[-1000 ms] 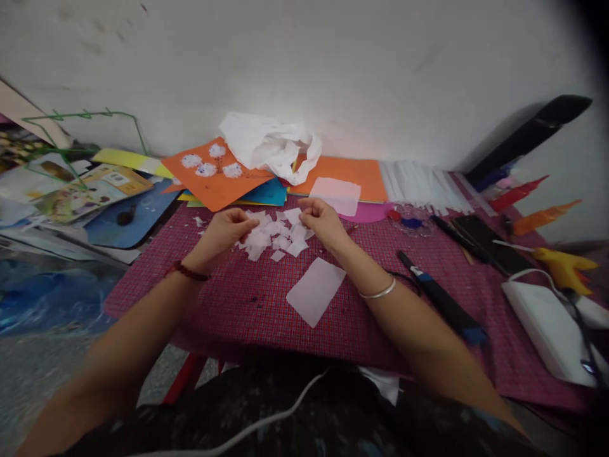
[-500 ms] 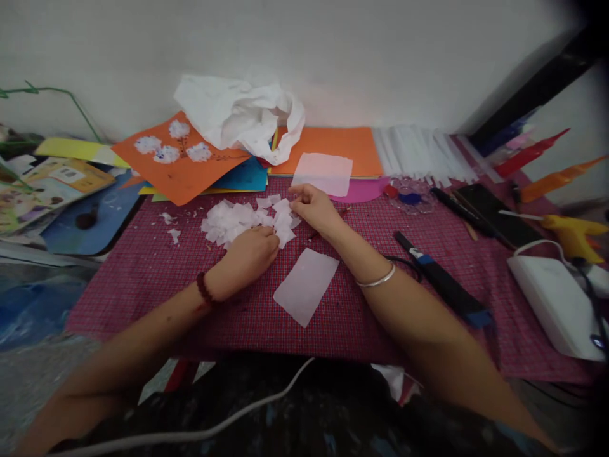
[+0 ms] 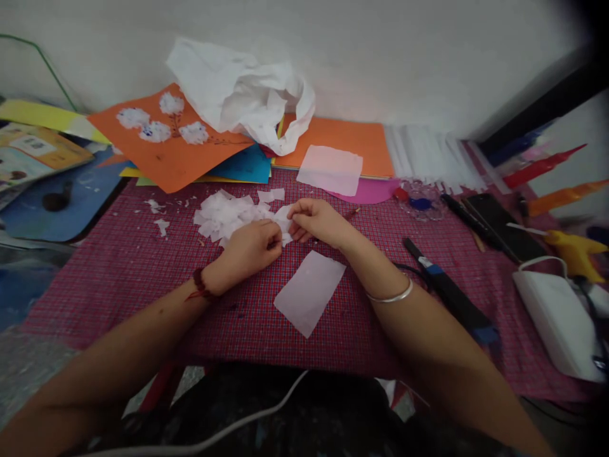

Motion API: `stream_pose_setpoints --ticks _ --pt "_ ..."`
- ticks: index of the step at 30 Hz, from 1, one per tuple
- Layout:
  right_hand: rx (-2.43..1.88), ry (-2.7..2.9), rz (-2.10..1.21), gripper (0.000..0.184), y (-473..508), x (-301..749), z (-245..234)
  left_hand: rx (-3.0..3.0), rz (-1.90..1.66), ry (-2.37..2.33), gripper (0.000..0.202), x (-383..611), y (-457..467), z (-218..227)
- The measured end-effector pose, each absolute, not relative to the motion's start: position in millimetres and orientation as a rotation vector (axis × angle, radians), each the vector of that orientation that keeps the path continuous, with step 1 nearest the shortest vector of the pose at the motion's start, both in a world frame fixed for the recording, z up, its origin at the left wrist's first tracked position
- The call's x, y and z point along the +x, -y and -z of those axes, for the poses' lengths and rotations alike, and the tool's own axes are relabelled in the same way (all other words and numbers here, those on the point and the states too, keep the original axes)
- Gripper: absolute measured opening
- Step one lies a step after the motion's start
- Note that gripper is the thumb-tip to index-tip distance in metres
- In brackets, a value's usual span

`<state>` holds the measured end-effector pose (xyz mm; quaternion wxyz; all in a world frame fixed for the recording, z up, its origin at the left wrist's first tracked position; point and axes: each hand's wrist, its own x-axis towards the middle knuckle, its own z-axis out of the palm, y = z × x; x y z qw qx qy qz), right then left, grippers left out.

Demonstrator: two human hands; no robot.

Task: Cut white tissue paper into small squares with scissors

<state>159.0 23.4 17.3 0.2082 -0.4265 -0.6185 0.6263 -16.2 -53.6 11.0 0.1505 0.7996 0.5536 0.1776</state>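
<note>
A heap of small white tissue-paper squares (image 3: 223, 214) lies on the red checked tablecloth (image 3: 118, 273). My left hand (image 3: 252, 249) rests at the heap's near right edge, fingers curled and pinched on a paper piece. My right hand (image 3: 316, 220) meets it from the right, fingers also pinched on the same white paper piece (image 3: 284, 222). A larger pale rectangle of tissue paper (image 3: 309, 292) lies just in front of both hands. Another pale sheet (image 3: 330, 169) lies behind them.
Orange card with white paper flowers (image 3: 166, 143), blue and yellow sheets and a crumpled white plastic bag (image 3: 242, 92) sit at the back. Right of my arm lie a black-and-blue tool (image 3: 447, 289), a phone (image 3: 497, 222), a white box (image 3: 552, 311), a yellow glue gun (image 3: 575, 251) and white strips (image 3: 428, 158).
My left hand moved from the heap's left side to its near right edge and now meets my right hand. The camera tipped down and closer.
</note>
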Motion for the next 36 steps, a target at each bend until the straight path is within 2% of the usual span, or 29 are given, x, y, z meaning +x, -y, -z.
stream_pose_setpoints --ticks 7,12,18,27,32,36 --pt "-1.19 1.826 -1.722 0.011 -21 159 -16 1.678 -0.928 -1.574 0.011 -20 54 -20" --pt "-0.925 1.879 -1.669 0.004 -11 156 -27 1.525 -1.108 -1.478 0.015 -22 60 -33" --pt "-0.825 1.935 -1.683 0.013 -4 154 -27 1.563 -1.144 -1.482 0.01 -19 63 -33" --pt "-0.821 1.871 -1.662 0.012 -7 153 -20 1.196 -1.094 -1.146 0.016 -25 61 -29" --pt "-0.873 1.879 -1.593 0.01 -6 152 -22 1.264 -1.043 -1.21 0.013 -24 61 -31" --pt "-0.97 1.767 -1.687 0.008 -5 152 -24 1.348 -1.054 -1.195 0.013 -21 61 -34"
